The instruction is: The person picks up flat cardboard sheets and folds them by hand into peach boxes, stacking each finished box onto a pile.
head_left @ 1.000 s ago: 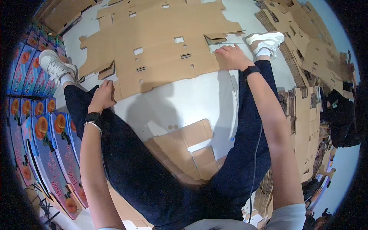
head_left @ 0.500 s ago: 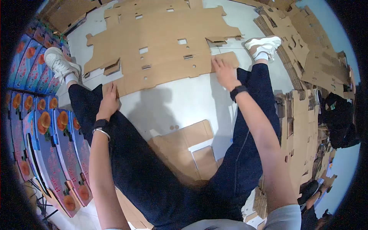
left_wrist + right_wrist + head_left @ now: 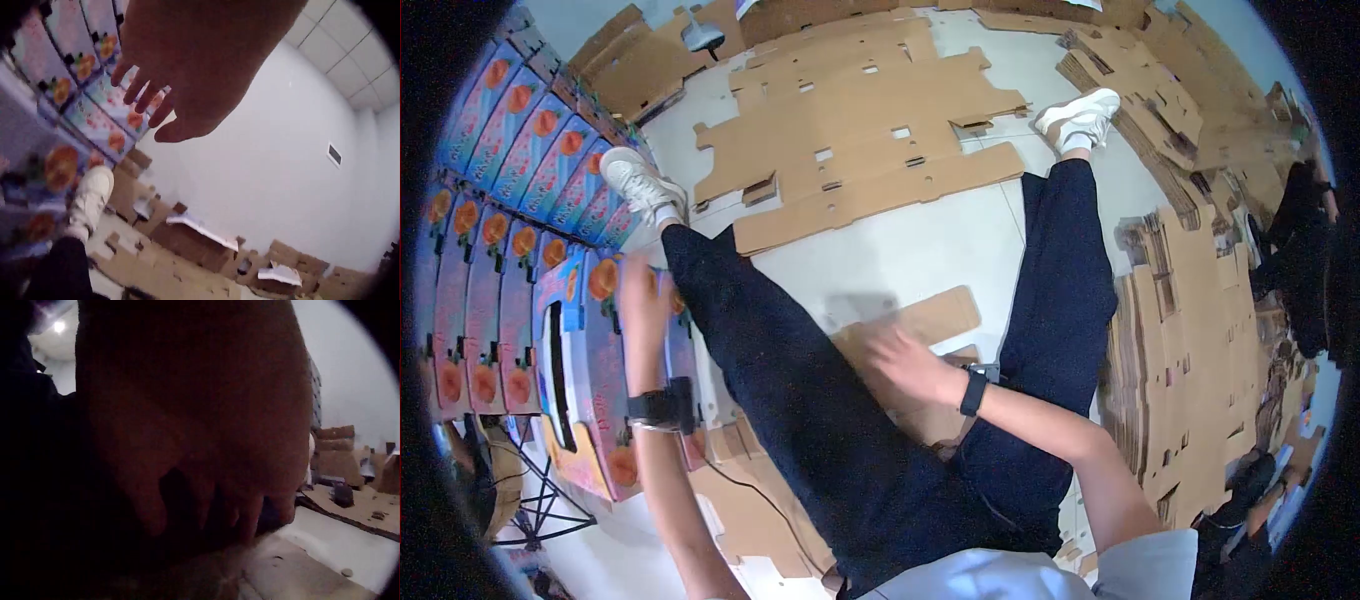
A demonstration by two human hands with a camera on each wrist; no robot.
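Observation:
My left hand (image 3: 645,305), blurred in the head view, is raised in front of the printed boxes (image 3: 590,390) on the left. In the left wrist view its fingers are spread, with nothing in them. My right hand (image 3: 915,368) is between the legs, over a smaller cardboard piece (image 3: 950,312) on the floor. The right wrist view is dark, but its loosely extended fingers show and hold nothing. Beyond both hands, a large flat cardboard sheet (image 3: 850,135) with cut-out slots lies on the white floor between the feet.
Stacks of flattened cardboard (image 3: 1175,340) line the right side. More printed boxes (image 3: 550,140) stand at the far left, near a white shoe (image 3: 640,185). A black stand (image 3: 545,500) is at the lower left, and a cable (image 3: 765,500) runs along the left thigh.
Both hands have left the near edge of the large sheet. The left has moved back and up beside the printed boxes; the right has come inward between the legs. The head view has shifted.

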